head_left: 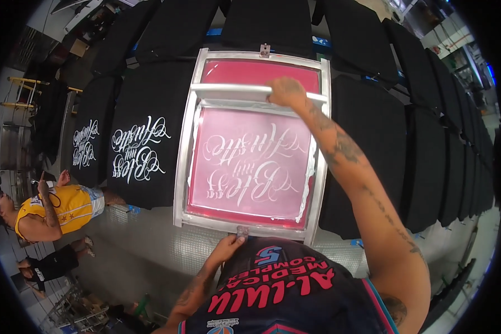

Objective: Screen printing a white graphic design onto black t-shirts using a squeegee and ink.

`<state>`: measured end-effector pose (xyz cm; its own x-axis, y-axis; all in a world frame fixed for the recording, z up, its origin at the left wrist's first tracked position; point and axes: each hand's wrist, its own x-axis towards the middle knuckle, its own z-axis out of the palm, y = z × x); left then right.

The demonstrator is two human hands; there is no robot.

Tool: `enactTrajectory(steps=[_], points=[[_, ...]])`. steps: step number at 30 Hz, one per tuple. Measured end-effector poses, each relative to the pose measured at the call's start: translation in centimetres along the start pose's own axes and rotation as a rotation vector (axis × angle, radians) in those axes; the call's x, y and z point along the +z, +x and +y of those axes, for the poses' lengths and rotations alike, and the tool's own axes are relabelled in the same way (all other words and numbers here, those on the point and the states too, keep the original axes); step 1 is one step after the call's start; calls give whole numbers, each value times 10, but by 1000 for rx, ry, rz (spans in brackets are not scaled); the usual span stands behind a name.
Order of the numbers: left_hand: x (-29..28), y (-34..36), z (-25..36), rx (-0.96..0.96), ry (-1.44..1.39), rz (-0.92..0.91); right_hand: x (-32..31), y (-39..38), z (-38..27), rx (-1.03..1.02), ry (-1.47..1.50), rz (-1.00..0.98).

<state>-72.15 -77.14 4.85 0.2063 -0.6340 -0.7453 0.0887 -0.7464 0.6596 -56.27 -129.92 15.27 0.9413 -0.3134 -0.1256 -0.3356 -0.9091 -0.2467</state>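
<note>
A long silver metal squeegee (228, 88) lies crosswise near the 12 o'clock end of a rectangular, silver metal-framed screen (184, 167), its bar spanning nearly from one side rail to the other. The bar looks rigid and modest in weight, perhaps slick wherever white ink has reached it, and would seem best held by its bare upper edge, near the middle for balance. The screen's frame looks stiff; its pink-red mesh (250, 72), taut and thin, would likely be the part easiest to damage, leaving the rails as the safer hold.

White ink (307, 195) rims the mesh, thickest at 4 o'clock, around a paler panel showing white script. The wearer's right hand (288, 92), at 1 o'clock, is curled round the squeegee, right of its midpoint. The left hand (226, 246), well apart from it near 6 o'clock, rests its fingertips at a small metal clamp (242, 231) on the frame's near edge; how firmly it grips cannot be told. A second small metal clamp (265, 51) sits at 12 o'clock.

Beyond, at 9 o'clock, a flat black cloth panel (145, 100) bears white script; plain black cloth panels (367, 122) line up from 3 o'clock. Toward 8 o'clock stands a person in a yellow sleeveless top (61, 214).
</note>
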Motion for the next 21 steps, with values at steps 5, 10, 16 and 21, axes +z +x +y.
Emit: enactTrajectory(steps=[5, 10, 16, 21], points=[[20, -18, 26, 126, 126, 319, -18, 33, 7, 57, 36, -198], [32, -29, 20, 169, -8, 335, -6, 7, -11, 56, 15, -178], [34, -11, -6, 353, -28, 319, 29, -77, -59, 66, 2, -27], [24, -4, -2, 412, -39, 233, 60, -174, -104, 20, 3, -19]])
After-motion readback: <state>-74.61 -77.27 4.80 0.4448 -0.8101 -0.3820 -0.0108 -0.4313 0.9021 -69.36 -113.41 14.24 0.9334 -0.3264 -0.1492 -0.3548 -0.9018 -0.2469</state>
